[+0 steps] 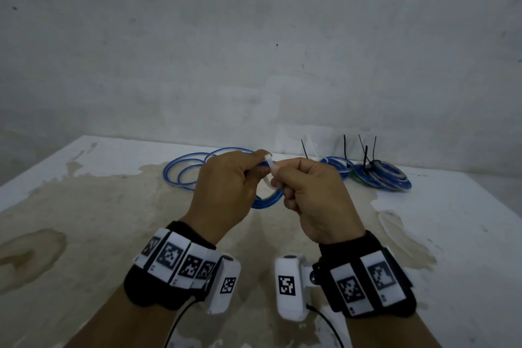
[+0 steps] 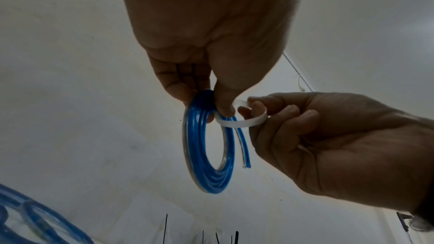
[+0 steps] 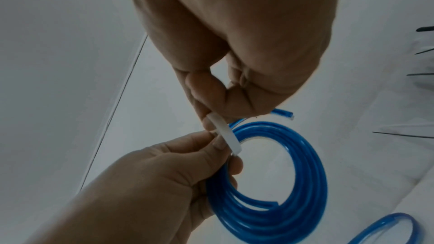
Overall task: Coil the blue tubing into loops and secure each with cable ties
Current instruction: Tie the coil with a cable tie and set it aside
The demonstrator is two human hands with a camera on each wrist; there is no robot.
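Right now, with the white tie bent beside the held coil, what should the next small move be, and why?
Probably feed the white cable tie's free end into its head and pull it snug. The left hand pinches the blue coil at its top, the right hand pinches the tie, which curves by the coil as an open loop, not yet cinched. One tubing end hangs loose.

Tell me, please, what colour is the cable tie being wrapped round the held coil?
White; the cable tie shows best in the left wrist view.

A white bench (image 1: 84, 206) is showing brown stains and peeling paint; a grey wall (image 1: 254, 37) is standing behind.
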